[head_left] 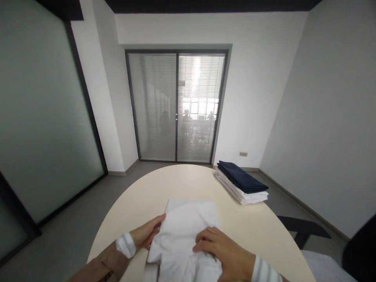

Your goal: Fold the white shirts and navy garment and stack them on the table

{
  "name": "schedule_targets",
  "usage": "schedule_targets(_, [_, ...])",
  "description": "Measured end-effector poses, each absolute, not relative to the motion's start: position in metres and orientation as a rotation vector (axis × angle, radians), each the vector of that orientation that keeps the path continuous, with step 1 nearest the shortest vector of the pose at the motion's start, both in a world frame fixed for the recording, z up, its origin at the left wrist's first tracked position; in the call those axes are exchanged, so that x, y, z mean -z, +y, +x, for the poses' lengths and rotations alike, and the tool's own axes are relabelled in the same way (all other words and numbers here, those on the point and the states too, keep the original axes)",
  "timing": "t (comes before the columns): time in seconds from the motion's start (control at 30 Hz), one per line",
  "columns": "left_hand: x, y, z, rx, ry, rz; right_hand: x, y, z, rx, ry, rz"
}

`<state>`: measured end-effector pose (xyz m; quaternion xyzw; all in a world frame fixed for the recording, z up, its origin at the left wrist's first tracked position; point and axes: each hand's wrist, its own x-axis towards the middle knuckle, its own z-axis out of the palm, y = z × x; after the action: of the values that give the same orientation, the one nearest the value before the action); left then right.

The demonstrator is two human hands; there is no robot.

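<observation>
A white cloth garment (188,221), partly folded and creased, lies in front of me on the table. Its near end runs out of the bottom of the view in loose folds, so its exact kind cannot be told. My left hand (151,232) holds the garment's left edge, thumb on the upper side and the other fingers partly hidden. Over the right part of the cloth, my right hand (216,246) rests with curled fingers gripping the fabric. White-and-grey cuffs circle both wrists.
A folded dark navy cloth (242,177) tops a stack of folded white cloths (235,189) at the round table's (141,196) far right edge. A black chair armrest (304,227) stands beyond the table's right side. Glass doors (176,105) are ahead.
</observation>
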<state>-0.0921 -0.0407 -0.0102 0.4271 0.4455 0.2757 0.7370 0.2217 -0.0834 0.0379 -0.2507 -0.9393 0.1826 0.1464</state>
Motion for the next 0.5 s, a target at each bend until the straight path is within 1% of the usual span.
schedule_targets(0.13, [0.006,-0.009,-0.069,-0.74,0.96,0.949,-0.032,-0.05,0.235,-0.396,-2.693,-0.873])
schedule_targets(0.27, [0.008,0.026,-0.053,-0.864,1.065,1.029,-0.023,-0.019,0.249,-0.211,-2.613,-1.069])
schedule_targets(0.37, [0.01,0.041,-0.047,-0.942,1.101,1.022,-0.017,-0.011,0.255,-0.106,-2.553,-1.093])
schedule_targets(0.5, [0.013,0.042,-0.046,-1.032,1.065,1.077,-0.013,-0.014,0.257,-0.007,-2.432,-1.106])
